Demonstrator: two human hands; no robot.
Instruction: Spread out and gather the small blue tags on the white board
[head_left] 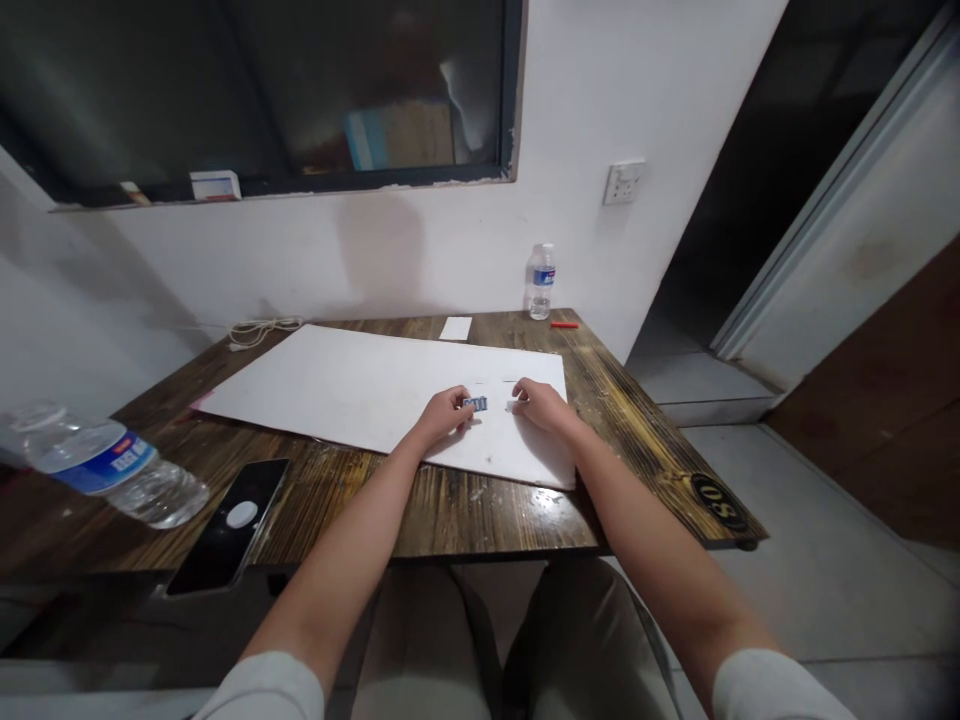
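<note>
A small blue-and-white printed piece [480, 404], perhaps a sleeve or wrapper, sticks out from the pinched fingers of my left hand [448, 412]. My right hand [538, 404] is closed at the fingertips on a small white piece [514, 406], whose kind I cannot make out. The two pieces are apart, with a short gap between them. Both hands are over the right part of a large white board [337, 385] lying flat on the table. Just beyond the fingers, two short dark lines show on the board.
The dark wooden table [330, 510] carries a water bottle [112, 465] and a phone [229, 525] at left. At the back are a white cable [262, 330], a white card [455, 328], another bottle [541, 285] and a red pen-like stick [565, 324].
</note>
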